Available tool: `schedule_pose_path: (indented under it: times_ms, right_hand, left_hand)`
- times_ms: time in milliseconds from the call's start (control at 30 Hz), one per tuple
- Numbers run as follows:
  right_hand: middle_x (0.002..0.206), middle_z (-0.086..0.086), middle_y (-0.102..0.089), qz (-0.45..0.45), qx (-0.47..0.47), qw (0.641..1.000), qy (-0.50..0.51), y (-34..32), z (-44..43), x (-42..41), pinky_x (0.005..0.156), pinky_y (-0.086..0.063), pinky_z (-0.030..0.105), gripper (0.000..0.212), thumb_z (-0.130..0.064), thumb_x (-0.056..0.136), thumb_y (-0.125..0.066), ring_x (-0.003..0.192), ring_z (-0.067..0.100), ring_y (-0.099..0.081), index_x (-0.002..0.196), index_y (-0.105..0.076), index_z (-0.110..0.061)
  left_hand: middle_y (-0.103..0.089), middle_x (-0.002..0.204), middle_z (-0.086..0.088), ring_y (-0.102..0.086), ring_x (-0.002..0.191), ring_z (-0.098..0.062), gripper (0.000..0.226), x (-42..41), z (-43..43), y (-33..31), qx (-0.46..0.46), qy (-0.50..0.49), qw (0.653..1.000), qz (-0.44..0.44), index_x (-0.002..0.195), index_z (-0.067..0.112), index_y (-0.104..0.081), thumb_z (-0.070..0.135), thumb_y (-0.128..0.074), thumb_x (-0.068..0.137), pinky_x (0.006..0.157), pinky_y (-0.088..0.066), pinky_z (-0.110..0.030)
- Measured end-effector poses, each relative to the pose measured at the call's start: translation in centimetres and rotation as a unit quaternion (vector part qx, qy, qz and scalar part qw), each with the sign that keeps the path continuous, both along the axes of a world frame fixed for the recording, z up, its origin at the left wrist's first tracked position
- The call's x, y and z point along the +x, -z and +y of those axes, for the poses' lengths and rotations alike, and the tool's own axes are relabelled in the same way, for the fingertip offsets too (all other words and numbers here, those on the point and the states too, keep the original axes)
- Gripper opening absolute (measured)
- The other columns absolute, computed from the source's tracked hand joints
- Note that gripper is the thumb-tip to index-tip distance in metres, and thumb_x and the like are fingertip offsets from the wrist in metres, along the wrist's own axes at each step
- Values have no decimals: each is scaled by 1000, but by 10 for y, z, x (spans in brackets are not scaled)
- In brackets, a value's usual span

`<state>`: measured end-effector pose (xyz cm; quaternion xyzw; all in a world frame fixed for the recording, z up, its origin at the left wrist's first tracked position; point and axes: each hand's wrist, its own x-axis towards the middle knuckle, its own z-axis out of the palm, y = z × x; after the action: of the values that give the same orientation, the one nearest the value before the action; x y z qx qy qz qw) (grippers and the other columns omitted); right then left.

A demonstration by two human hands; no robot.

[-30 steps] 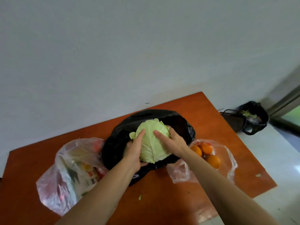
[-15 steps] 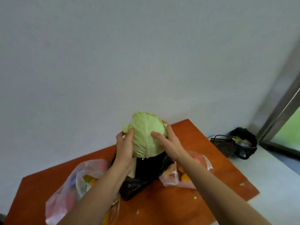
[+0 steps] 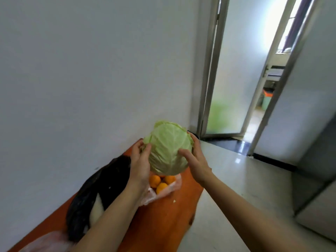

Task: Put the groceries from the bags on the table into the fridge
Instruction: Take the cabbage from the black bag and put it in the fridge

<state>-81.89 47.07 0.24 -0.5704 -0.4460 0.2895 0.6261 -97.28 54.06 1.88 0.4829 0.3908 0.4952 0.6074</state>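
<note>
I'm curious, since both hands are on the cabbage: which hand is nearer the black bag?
Left. The left hand grips the cabbage on its left side, just beside the black bag; the right hand holds the other side, farther off.

cabbage (image 3: 169,148): out of black bag (image 3: 94,193) | lifted, carried right over oranges (image 3: 161,180)

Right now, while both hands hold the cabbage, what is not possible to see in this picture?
Head view:
Inside the black bag: hidden by its own folds.
The oranges: cabbage and left hand cover some; count unclear.
The clear bag, lower left: blurred, cut by the bottom edge.
The grey cabinet, right: cut by the edge; fridge or not, cannot tell.
</note>
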Motion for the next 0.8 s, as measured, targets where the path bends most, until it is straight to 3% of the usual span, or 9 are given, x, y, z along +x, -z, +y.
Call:
schedule_pose_path:
  times_ms: [167, 267, 367, 500, 667, 800]
  right_hand:
    - [136, -7, -50, 5, 8, 991, 133, -12, -107, 82, 83, -51, 17, 87, -59, 68, -61, 120, 7, -53, 147, -33, -34]
    - [132, -10, -48, -2, 28, 978, 209, -23, -185, 132, 76, -52, 13, 85, -58, 70, -61, 115, 5, -53, 145, -32, -34]
    - [134, -8, -50, -15, 50, 956, 288, -30, -269, 187, 85, -49, 22, 87, -60, 68, -61, 118, 9, -54, 146, -34, -34]
    - [131, -18, -50, -45, 69, 930, 358, -37, -390, 267, 89, -50, 23, 77, -60, 69, -63, 115, -1, -55, 140, -37, -44]
    - [133, -20, -51, -66, 86, 896, 430, -50, -516, 359, 102, -47, 39, 68, -56, 71, -61, 123, 9, -54, 134, -37, -52]
    - [138, -9, -51, -69, 97, 884, 453, -64, -569, 421, 102, -46, 36, 79, -54, 71, -58, 124, 10, -54, 144, -34, -36]
  left_hand:
    - [-59, 128, -3, -60, 116, -24, 26, 100, -74, -10, 23, 162, 986, 7, 125, 28, -54, 32, -54, 100, 100, -50, -54]
    - [-56, 131, -2, -58, 118, -24, 32, 165, -135, -24, 33, 243, 969, 10, 128, 31, -53, 38, -57, 97, 100, -49, -55]
    - [-52, 133, -2, -57, 119, -23, 32, 236, -206, -36, 42, 308, 951, 3, 123, 37, -56, 43, -60, 91, 100, -49, -57]
    - [-56, 128, 2, -56, 117, -21, 26, 336, -311, -46, 48, 378, 924, -24, 126, 29, -55, 29, -54, 99, 101, -47, -59]
    - [-53, 132, 0, -55, 117, -18, 25, 444, -425, -61, 90, 448, 889, -31, 126, 33, -55, 29, -50, 101, 98, -51, -57]
    - [-53, 130, 1, -56, 114, -14, 27, 508, -475, -79, 105, 479, 871, -36, 127, 32, -55, 27, -52, 101, 98, -52, -52]
